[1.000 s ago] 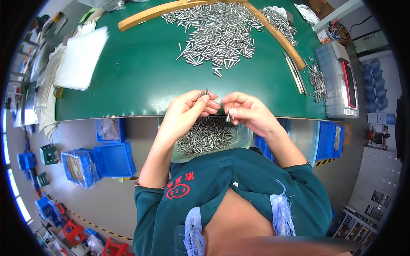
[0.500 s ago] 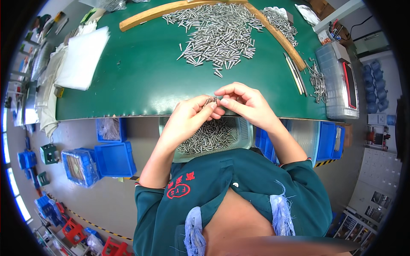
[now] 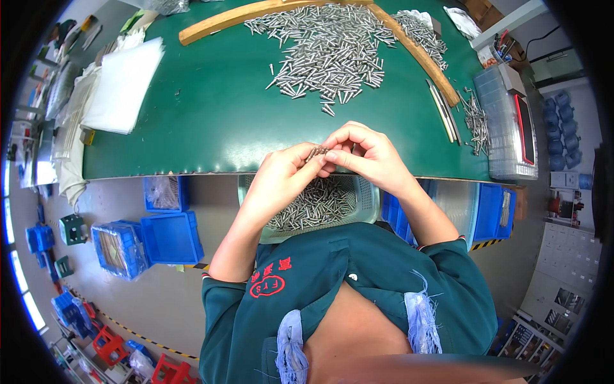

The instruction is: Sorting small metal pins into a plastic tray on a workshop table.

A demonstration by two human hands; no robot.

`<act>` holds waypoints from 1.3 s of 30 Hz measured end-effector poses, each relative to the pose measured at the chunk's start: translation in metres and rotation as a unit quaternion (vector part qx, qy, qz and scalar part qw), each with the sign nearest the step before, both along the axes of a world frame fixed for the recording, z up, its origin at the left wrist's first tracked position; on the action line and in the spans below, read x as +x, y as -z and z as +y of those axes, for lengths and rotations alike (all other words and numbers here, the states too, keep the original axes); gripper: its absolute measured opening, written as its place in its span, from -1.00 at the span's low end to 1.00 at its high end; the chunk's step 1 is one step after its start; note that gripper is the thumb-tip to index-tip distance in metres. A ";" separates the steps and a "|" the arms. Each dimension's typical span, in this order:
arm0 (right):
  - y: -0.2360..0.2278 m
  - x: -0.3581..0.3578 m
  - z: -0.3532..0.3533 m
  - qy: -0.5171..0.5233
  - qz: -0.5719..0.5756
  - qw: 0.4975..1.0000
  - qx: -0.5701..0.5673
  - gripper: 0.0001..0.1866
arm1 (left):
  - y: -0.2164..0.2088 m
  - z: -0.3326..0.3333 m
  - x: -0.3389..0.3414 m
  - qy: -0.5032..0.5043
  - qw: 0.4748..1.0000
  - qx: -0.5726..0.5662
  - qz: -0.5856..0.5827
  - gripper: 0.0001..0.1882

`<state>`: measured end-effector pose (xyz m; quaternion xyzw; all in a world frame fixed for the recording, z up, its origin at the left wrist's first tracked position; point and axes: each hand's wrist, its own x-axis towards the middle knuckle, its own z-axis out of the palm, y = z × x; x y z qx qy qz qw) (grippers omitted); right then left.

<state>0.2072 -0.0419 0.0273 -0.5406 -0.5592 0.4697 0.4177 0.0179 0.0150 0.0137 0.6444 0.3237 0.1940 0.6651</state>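
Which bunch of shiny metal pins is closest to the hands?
The metal pins in the mesh basket, right under both hands at the table's edge. The big pile lies farther up the green mat, the small bunch far right.

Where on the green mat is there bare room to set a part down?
Bare: green mat between white sheets and pin pile, down to the near edge. Crowded: under the pile, and the right strip by loose pins and clear box.

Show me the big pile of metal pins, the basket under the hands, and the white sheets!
pile of metal pins (image 3: 332, 54), head view, middle of heap.
basket (image 3: 366, 192), head view, right wall.
white sheets (image 3: 121, 86), head view, middle of top sheet.
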 end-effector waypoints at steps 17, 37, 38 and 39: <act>0.005 -0.005 -0.003 -0.003 0.032 0.999 -0.004 -0.84 | -0.020 -0.005 0.004 0.025 0.972 0.128 0.195 -0.80; 0.007 0.021 0.003 0.023 -0.163 0.986 0.009 -0.81 | -0.002 0.027 0.021 -0.051 0.887 0.438 0.138 -0.78; 0.007 0.020 0.006 0.045 -0.213 0.975 0.034 -0.81 | 0.001 0.030 0.029 -0.058 0.874 0.462 0.138 -0.76; 0.008 0.019 0.009 0.066 -0.262 0.961 0.059 -0.81 | 0.002 0.033 0.036 -0.058 0.874 0.462 0.138 -0.76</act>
